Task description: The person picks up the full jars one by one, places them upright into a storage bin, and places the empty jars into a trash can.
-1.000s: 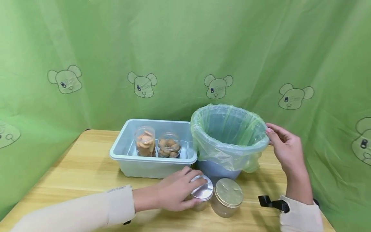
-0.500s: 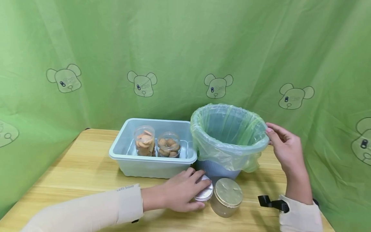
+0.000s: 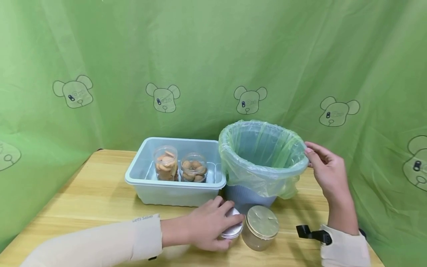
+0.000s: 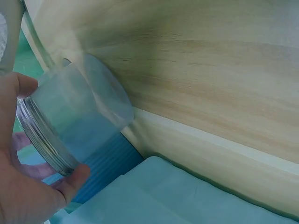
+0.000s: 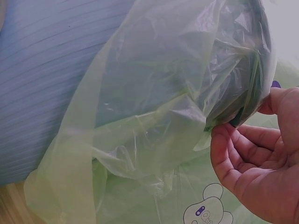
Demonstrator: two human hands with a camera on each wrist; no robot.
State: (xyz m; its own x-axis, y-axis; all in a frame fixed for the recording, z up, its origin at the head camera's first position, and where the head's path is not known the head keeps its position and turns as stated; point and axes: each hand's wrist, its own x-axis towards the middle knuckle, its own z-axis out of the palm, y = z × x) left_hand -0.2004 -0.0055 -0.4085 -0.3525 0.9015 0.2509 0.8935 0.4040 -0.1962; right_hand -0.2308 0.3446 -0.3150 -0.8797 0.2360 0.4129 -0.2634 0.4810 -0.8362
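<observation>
My left hand [image 3: 213, 225] grips a clear jar [image 4: 84, 107] by its silver lid [image 3: 235, 230], fingers and thumb spread around the lid's edge. Most of this jar is hidden by the hand in the head view; the left wrist view shows nothing clearly inside it. Close on its right stands a second jar [image 3: 257, 239] with a gold lid [image 3: 262, 221]. My right hand [image 3: 330, 170] pinches the rim of a blue bin [image 3: 248, 195] at its right side, where a thin green bag [image 3: 257, 181] folds over the edge.
Left of the bin sits a light blue basin [image 3: 176, 194]. It holds a jar of flat cookies [image 3: 166, 163] and a jar of round brown pieces [image 3: 194, 168]. The wooden table [image 3: 100, 193] backs onto a green curtain [image 3: 207, 44].
My left hand first slid right over the silver lid, then drew slightly left and nearer with the lid, which now sits a little farther from the gold-lidded jar. My right hand stayed at the rim.
</observation>
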